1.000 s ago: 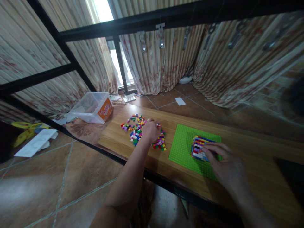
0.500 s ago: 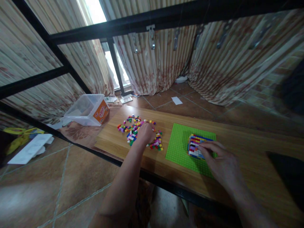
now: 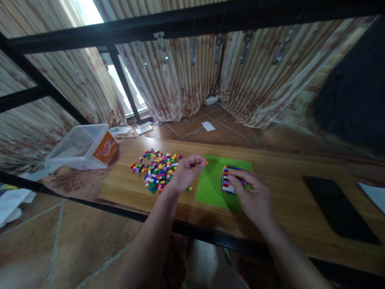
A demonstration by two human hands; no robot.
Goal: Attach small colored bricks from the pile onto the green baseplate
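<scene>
My left hand [image 3: 188, 173] is raised between the pile and the baseplate, pinching a small orange toy brick [image 3: 206, 162] at its fingertips. A square green studded baseplate [image 3: 207, 186] lies on the table. On it stands a low rectangular build of coloured bricks [image 3: 226, 187], with blue, yellow, red, black and white pieces showing. My right hand [image 3: 254, 196] is over this build, thumb and fingers pinched together at its top. It covers the build's right part, and whatever is between those fingertips is hidden. Left of the baseplate spreads a pile of loose toy bricks [image 3: 158, 168].
A clear plastic box [image 3: 76, 150] with an orange label stands past the table's left end. A dark flat panel [image 3: 337, 208] lies on the wooden table [image 3: 288, 192] at right. A black metal bar [image 3: 192, 24] with hooks crosses above, before the curtains [image 3: 186, 88].
My left hand has come up out of the brick pile and moved right, with an orange brick now in its fingertips. My right hand stays at the build. The view has turned right.
</scene>
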